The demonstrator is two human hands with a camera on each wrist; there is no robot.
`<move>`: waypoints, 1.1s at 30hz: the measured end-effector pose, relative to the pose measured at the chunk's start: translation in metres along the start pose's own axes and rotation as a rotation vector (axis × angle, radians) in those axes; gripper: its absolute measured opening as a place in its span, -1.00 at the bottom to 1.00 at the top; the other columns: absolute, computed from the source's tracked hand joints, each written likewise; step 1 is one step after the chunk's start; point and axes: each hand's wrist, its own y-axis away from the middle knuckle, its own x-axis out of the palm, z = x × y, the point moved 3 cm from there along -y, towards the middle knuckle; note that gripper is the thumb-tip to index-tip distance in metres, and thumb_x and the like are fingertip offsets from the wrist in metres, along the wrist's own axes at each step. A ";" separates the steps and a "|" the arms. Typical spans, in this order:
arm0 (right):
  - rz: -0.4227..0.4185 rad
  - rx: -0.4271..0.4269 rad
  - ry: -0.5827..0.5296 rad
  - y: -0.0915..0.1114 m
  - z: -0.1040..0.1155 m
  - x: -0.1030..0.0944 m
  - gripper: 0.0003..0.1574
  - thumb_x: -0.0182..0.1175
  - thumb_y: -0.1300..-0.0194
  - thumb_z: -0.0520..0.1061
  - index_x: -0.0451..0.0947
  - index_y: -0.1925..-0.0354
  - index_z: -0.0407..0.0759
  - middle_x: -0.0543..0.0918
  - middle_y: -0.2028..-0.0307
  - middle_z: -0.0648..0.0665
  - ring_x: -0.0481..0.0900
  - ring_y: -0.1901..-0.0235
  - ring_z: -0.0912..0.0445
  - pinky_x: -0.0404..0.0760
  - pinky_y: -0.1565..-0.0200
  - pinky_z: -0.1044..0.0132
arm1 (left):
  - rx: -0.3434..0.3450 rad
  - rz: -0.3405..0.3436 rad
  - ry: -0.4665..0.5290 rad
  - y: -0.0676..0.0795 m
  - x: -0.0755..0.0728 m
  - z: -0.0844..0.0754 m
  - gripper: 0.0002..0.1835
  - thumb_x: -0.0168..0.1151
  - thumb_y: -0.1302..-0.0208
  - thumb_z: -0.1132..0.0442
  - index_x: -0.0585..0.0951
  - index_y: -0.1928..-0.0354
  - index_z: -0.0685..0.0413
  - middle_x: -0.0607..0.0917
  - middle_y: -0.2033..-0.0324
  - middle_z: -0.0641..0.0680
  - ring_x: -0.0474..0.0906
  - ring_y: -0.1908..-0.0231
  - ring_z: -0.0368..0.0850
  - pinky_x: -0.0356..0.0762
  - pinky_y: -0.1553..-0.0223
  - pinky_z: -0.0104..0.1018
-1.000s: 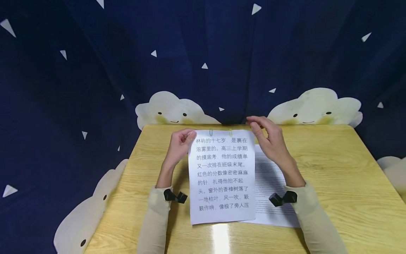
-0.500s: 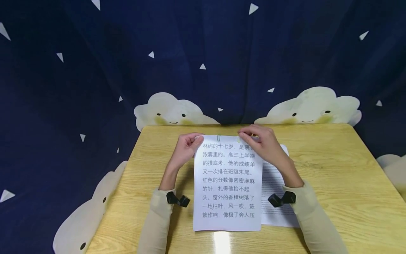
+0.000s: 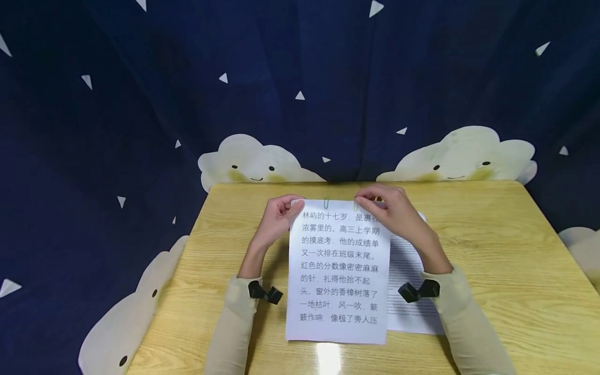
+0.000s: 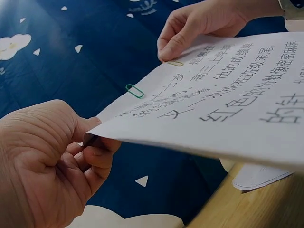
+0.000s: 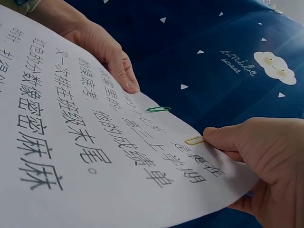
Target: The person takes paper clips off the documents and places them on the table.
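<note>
A printed sheet of paper (image 3: 338, 281) with large Chinese characters is held up above the table. My left hand (image 3: 279, 219) pinches its top left corner between thumb and fingers. Two paper clips sit on the top edge: a green paper clip (image 4: 135, 90) nearer the left hand and a yellow paper clip (image 5: 194, 140) to its right. With thumb and fingertips my right hand (image 3: 391, 213) pinches the outer end of the yellow clip. The right wrist view shows its other fingers under the sheet's corner. Whether further sheets lie behind the front one cannot be made out.
Small-print papers (image 3: 412, 291) lie on the wooden table (image 3: 506, 281), partly covered by the raised sheet and right forearm. A dark blue curtain (image 3: 272, 47) with white triangles and clouds hangs behind and left of the table.
My right hand has come down and left from beyond the sheet's top right corner and taken hold of the yellow paper clip. The left hand and sheet have shifted slightly right and down.
</note>
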 end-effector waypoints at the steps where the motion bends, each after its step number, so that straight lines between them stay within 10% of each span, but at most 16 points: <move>1: 0.002 0.008 -0.002 0.000 0.000 0.000 -0.93 0.41 -0.35 -0.29 0.76 0.19 -0.19 0.77 0.28 -0.03 0.62 0.31 0.16 0.56 0.21 0.55 | 0.000 0.000 0.001 0.000 0.000 0.000 -0.72 0.13 -0.60 0.30 0.67 0.00 0.44 0.78 0.34 0.26 0.66 0.58 -0.14 0.40 0.69 -0.41; 26: 0.069 0.076 -0.034 0.002 -0.005 -0.002 -0.88 0.26 -0.46 -0.26 0.72 0.22 -0.13 0.73 0.31 0.03 0.63 0.21 0.13 0.61 0.16 0.33 | 0.000 0.009 -0.013 -0.001 0.005 0.003 -0.71 0.13 -0.60 0.27 0.69 0.01 0.43 0.80 0.35 0.24 0.65 0.60 -0.15 0.40 0.72 -0.43; 33: 0.078 0.085 -0.045 0.003 -0.007 0.000 -0.92 0.23 -0.48 -0.26 0.66 0.19 -0.17 0.71 0.31 -0.01 0.66 0.15 0.09 0.69 0.06 0.00 | 0.023 0.014 -0.012 -0.001 0.005 0.003 -0.72 0.14 -0.60 0.28 0.70 0.00 0.40 0.80 0.35 0.21 0.61 0.64 -0.15 0.39 0.74 -0.42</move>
